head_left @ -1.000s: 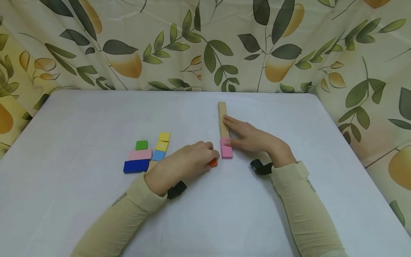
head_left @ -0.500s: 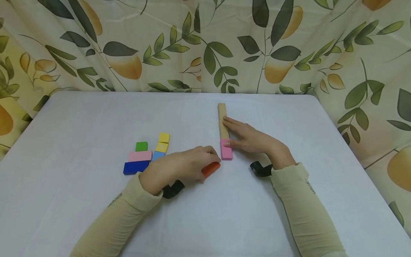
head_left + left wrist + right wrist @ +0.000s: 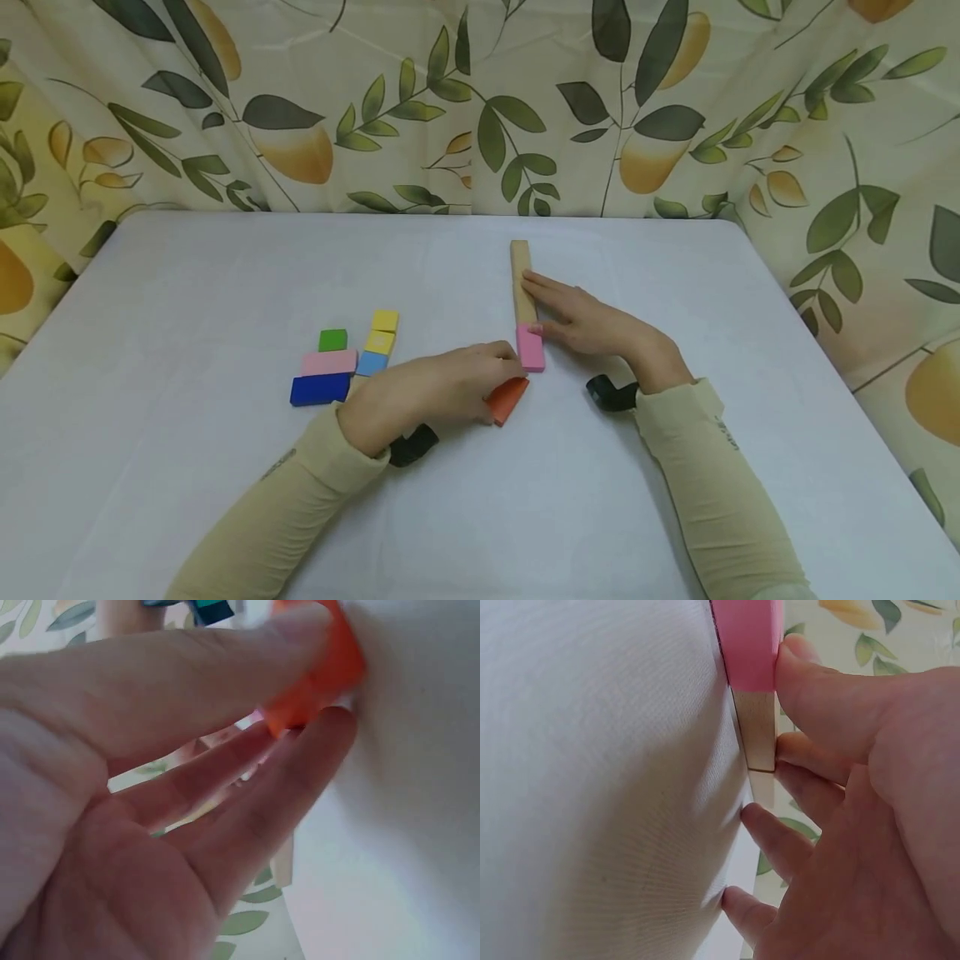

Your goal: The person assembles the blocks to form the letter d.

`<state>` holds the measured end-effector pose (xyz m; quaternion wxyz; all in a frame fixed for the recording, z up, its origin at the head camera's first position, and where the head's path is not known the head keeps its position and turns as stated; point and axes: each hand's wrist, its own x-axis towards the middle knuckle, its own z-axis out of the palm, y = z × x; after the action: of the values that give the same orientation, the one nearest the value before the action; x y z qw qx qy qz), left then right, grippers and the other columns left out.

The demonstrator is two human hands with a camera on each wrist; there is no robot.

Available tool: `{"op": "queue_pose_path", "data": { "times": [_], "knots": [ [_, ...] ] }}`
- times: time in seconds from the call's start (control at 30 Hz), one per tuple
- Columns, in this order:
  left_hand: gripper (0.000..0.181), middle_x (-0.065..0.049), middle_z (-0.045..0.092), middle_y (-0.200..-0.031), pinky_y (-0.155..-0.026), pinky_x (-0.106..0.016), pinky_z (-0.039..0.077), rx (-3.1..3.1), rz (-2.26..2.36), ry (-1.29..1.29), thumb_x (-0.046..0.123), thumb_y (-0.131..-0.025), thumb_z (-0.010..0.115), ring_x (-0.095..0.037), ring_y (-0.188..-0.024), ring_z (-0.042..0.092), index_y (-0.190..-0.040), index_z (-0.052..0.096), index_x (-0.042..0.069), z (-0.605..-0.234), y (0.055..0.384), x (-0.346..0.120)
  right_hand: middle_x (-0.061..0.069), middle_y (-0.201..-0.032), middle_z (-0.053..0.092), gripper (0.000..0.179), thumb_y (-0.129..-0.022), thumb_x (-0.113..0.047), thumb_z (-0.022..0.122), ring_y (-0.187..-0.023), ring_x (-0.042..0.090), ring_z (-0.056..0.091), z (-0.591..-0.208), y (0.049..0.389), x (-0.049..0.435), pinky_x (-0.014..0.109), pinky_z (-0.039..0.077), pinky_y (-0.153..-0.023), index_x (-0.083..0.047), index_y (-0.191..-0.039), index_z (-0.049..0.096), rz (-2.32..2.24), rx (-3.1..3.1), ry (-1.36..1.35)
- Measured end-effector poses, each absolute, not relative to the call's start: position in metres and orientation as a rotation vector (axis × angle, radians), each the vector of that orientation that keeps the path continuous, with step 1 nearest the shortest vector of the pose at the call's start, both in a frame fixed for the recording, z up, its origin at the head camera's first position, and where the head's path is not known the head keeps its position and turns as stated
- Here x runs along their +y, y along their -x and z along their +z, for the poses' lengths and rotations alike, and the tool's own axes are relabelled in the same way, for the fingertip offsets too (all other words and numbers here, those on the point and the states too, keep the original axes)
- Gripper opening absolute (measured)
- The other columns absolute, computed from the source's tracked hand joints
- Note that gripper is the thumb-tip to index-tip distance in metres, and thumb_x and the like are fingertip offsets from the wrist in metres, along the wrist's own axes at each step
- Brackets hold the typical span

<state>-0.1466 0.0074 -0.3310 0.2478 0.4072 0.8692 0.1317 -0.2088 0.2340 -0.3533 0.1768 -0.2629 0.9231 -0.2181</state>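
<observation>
My left hand (image 3: 450, 379) pinches an orange block (image 3: 507, 402) between thumb and fingertips, just in front of the near end of a bright pink block (image 3: 532, 354). The left wrist view shows the thumb lying over this orange block (image 3: 330, 671), close to the white surface. The pink block continues a row of plain wooden blocks (image 3: 520, 262) running away from me; a seam between two of them shows in the right wrist view. Along the row's right side, my right hand (image 3: 588, 321) has its fingers extended, thumb touching the pink block (image 3: 748, 645) and fingertips against the wooden block (image 3: 756, 731).
Left of my left hand lie a green block (image 3: 333, 340), a light pink block (image 3: 330, 362) and a dark blue block (image 3: 320, 389). Beside them are two yellow blocks (image 3: 385, 321), a light blue block (image 3: 371, 363) and a partly hidden wooden piece. A patterned curtain (image 3: 405, 108) hangs behind the white table (image 3: 187, 275).
My left hand has turned the orange block and brought it slightly right and nearer to me, so more of it shows. The right hand stays at the row, nearly still.
</observation>
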Motion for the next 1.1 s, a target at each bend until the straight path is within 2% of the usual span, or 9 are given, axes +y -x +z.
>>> {"op": "queue_pose_path", "data": {
  "times": [0.2,0.33,0.5,0.7,0.93,1.1],
  "knots": [
    [0.063,-0.007,0.049,-0.139,-0.101,-0.028,0.050,2.420,0.325,-1.123,0.024,-0.086,0.078,-0.018,-0.116,0.054,-0.142,0.052,0.011,-0.3329,0.1459,0.0131,0.012,-0.167,0.011,0.070,-0.101,-0.024,0.056,-0.154,0.035,0.011,-0.3542,0.2091,0.2344,0.057,0.013,-0.122,-0.003,-0.157,0.020,-0.632,2.608,0.757],
    [0.065,-0.006,0.048,-0.140,-0.102,-0.029,0.050,2.414,0.337,-1.098,0.022,-0.085,0.079,-0.018,-0.118,0.054,-0.143,0.051,0.013,-0.3310,0.1456,0.0118,0.011,-0.167,0.011,0.070,-0.101,-0.024,0.056,-0.154,0.033,0.012,-0.3550,0.2101,0.2350,0.061,0.010,-0.121,-0.004,-0.157,0.019,-0.623,2.617,0.747],
    [0.061,-0.005,0.049,-0.140,-0.103,-0.030,0.049,2.409,0.322,-1.112,0.016,-0.087,0.077,-0.018,-0.120,0.055,-0.143,0.052,0.014,-0.3296,0.1463,0.0100,0.011,-0.167,0.011,0.069,-0.101,-0.023,0.055,-0.154,0.034,0.011,-0.3547,0.2097,0.2353,0.063,0.008,-0.121,-0.004,-0.157,0.020,-0.616,2.613,0.737],
    [0.055,-0.006,0.052,-0.134,-0.098,-0.027,0.051,2.456,0.306,-1.226,0.019,-0.085,0.078,-0.017,-0.111,0.057,-0.136,0.059,0.012,-0.3316,0.1453,0.0111,0.010,-0.168,0.010,0.070,-0.101,-0.023,0.055,-0.154,0.033,0.010,-0.3529,0.2084,0.2350,0.065,0.005,-0.120,-0.006,-0.158,0.019,-0.618,2.613,0.711],
    [0.047,-0.007,0.053,-0.134,-0.099,-0.029,0.050,2.517,0.315,-1.329,0.023,-0.084,0.080,-0.020,-0.117,0.055,-0.127,0.066,0.014,-0.3364,0.1435,0.0096,0.009,-0.168,0.009,0.071,-0.101,-0.025,0.055,-0.155,0.033,0.009,-0.3533,0.2080,0.2347,0.066,0.004,-0.119,-0.008,-0.158,0.018,-0.620,2.607,0.688],
    [0.049,-0.006,0.050,-0.137,-0.096,-0.030,0.053,2.546,0.268,-1.322,0.030,-0.085,0.078,-0.020,-0.118,0.053,-0.130,0.064,0.019,-0.3375,0.1410,0.0107,0.009,-0.168,0.009,0.072,-0.101,-0.027,0.056,-0.155,0.033,0.009,-0.3542,0.2091,0.2342,0.066,0.004,-0.119,-0.009,-0.159,0.017,-0.612,2.607,0.691]
  ]
}}
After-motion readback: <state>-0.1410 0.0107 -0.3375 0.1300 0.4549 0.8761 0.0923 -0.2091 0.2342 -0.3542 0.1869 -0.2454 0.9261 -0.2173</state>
